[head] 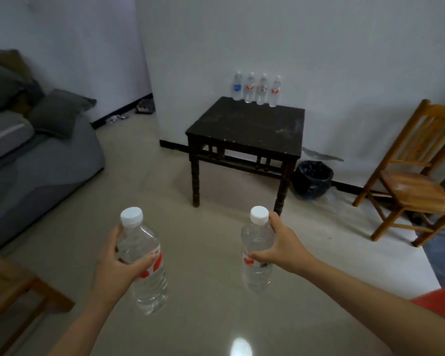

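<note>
My left hand (116, 263) grips a clear water bottle (149, 286) with a white cap and a red label, held upright above the floor. My right hand (280, 245) grips a second clear water bottle (256, 276) of the same kind, also upright. Ahead stands a dark square wooden table (244, 129) against the white wall. Several more water bottles (257, 88) stand in a row along its back edge.
A grey sofa (31, 170) with cushions fills the left side. A wooden chair (411, 181) stands at the right, and a dark bin (312, 179) with a black liner sits beside the table. Light wooden furniture (13, 296) is at the lower left. The floor is pale tile.
</note>
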The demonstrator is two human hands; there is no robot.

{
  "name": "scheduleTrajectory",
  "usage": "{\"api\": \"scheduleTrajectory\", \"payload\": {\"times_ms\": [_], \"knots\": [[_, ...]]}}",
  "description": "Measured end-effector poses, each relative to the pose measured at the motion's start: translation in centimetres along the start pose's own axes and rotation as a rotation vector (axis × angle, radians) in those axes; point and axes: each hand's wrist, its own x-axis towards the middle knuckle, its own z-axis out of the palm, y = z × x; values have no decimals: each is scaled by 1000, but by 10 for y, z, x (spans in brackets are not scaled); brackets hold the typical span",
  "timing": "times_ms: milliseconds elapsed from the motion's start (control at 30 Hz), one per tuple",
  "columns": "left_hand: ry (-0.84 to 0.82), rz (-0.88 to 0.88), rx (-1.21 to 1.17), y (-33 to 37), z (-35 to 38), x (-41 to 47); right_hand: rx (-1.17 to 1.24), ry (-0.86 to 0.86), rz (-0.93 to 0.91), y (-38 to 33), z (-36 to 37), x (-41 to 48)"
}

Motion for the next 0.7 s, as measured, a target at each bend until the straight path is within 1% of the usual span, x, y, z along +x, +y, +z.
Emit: {"api": "scheduleTrajectory", "payload": {"times_ms": [133, 300, 400, 600, 700], "knots": [[33, -12, 8, -16, -58, 29, 13, -25, -25, -38, 50, 41], [93, -20, 44, -32, -124, 72, -74, -114, -129, -93, 107, 90], [115, 5, 69, -43, -158, 97, -45, -110, -145, -119, 139, 118], [141, 26, 87, -56, -191, 131, -14, -95, -149, -148, 177, 157], [170, -2, 59, -65, -203, 149, -21, -117, -142, -156, 189, 185]]}}
